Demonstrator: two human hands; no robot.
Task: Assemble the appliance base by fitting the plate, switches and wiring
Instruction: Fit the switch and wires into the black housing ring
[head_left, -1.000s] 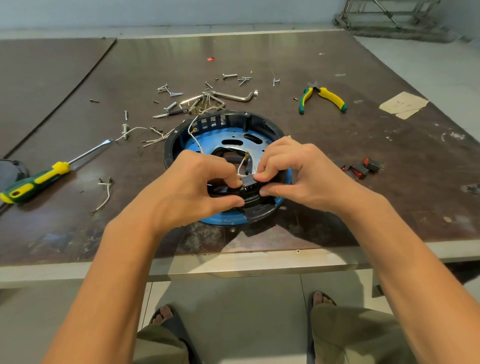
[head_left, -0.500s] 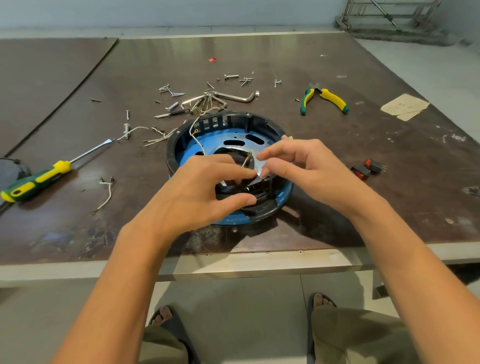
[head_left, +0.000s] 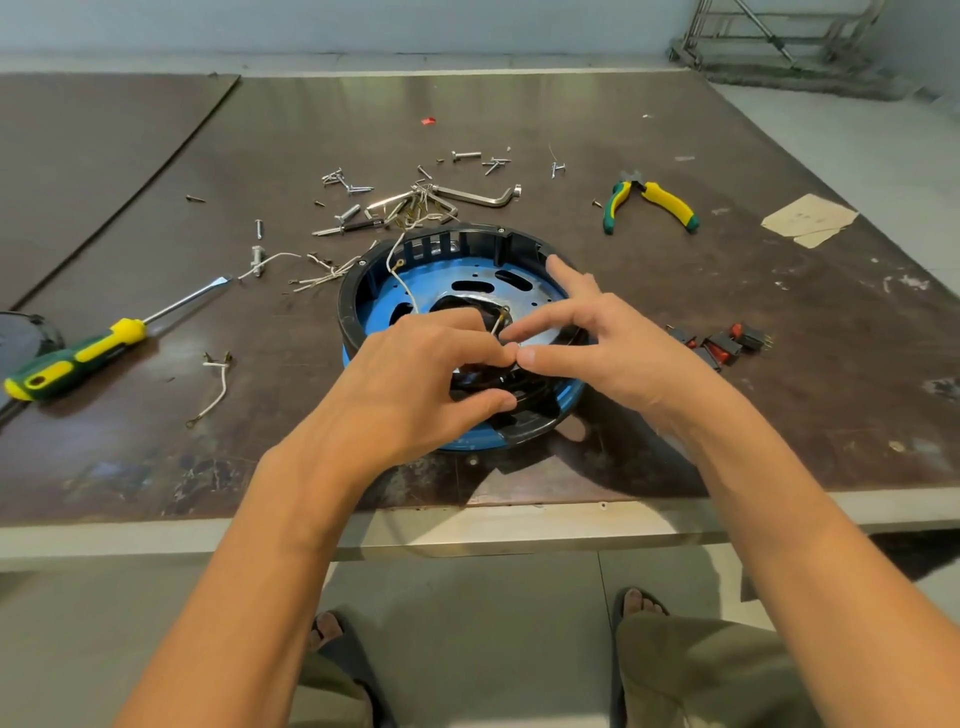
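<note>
The left hand (head_left: 415, 384) curls its fingers round a black part (head_left: 483, 382) at 6 o'clock in the base (head_left: 467, 244). The right hand (head_left: 618, 358) has its fingers nearly straight at a wire (head_left: 497, 322), and I cannot tell whether it grips the wire.

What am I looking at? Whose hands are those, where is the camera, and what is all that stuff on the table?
There is no machine here, just a person working with two bare hands. The camera sits on the person's head and looks down, so you see the arms, and the feet at the bottom. On the brown table lies a round black base with a blue plate inside. The left hand grips a black part at the base's near side. The right hand has its fingertips at a thin pale wire; I cannot tell if it pinches it. Around lie a screwdriver, pliers, loose screws and small red-and-black switches.
</note>
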